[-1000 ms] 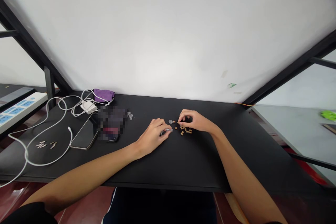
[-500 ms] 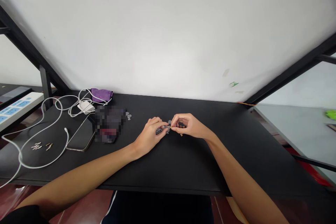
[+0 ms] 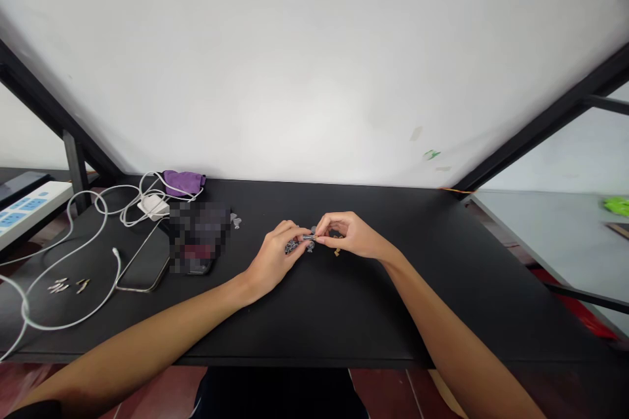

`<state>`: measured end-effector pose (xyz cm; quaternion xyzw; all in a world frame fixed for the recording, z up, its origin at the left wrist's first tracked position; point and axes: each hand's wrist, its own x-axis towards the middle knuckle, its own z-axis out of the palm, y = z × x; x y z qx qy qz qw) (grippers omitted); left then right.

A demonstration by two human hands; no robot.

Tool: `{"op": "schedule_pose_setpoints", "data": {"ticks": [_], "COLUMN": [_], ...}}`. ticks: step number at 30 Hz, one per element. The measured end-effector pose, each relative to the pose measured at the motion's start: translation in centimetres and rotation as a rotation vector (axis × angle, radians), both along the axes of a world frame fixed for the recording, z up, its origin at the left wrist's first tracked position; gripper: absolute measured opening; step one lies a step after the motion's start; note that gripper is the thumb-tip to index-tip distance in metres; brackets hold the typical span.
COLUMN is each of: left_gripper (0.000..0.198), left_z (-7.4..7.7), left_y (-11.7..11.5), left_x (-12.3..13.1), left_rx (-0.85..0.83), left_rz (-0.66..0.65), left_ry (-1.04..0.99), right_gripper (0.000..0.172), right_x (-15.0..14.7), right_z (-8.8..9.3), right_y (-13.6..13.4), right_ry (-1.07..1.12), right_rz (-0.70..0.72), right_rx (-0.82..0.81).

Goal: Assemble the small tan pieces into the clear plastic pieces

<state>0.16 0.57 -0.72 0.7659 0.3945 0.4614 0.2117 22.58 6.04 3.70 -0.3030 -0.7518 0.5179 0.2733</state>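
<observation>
Hands are meeting over the middle of the black worktop [image 3: 344, 321]. The left hand [image 3: 272, 260] is pinching one end of a small metal part [image 3: 308, 237] with thumb and forefinger; the right hand [image 3: 350, 237] is closing its fingertips on the other end, at 3 o'clock of it. The part is showing silvery-grey and slim, darker toward the left hand — finer detail too small to tell. Judging it very light, rigid, smooth and probably slippery — a fingertip pinch at each end is suiting it best. One brown piece [image 3: 337, 253] is lying at 5 o'clock of the part. A phone [image 3: 142, 268] and white cable [image 3: 73, 252] are lying well apart at 9 o'clock.
</observation>
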Motion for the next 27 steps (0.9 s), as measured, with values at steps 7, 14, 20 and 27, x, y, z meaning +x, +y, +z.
{"op": "schedule_pose_setpoints", "data": {"ticks": [7,14,20,27], "left_gripper": [0.027,0.024,0.025,0.022], "left_z": [-0.17,-0.07,-0.13,0.05], "left_y": [-0.03,-0.15,-0.21,-0.26], "left_x": [-0.02,-0.12,-0.11,-0.04], "left_rx": [0.06,0.1,0.099,0.101], "left_rz": [-0.029,-0.024,-0.069,-0.067], "left_ry": [0.003,-0.042,-0.055,-0.042], "right_gripper": [0.024,0.021,0.021,0.024], "right_x": [0.19,0.39,0.62,0.35], "right_z": [-0.65,-0.91,-0.55,-0.77], "right_y": [0.4,0.51,0.28,0.17], "right_ry": [0.062,0.112,0.059,0.064], "right_rz": [0.043,0.093,0.12,0.089], "right_rx": [-0.039,-0.111,-0.184,-0.175]}}
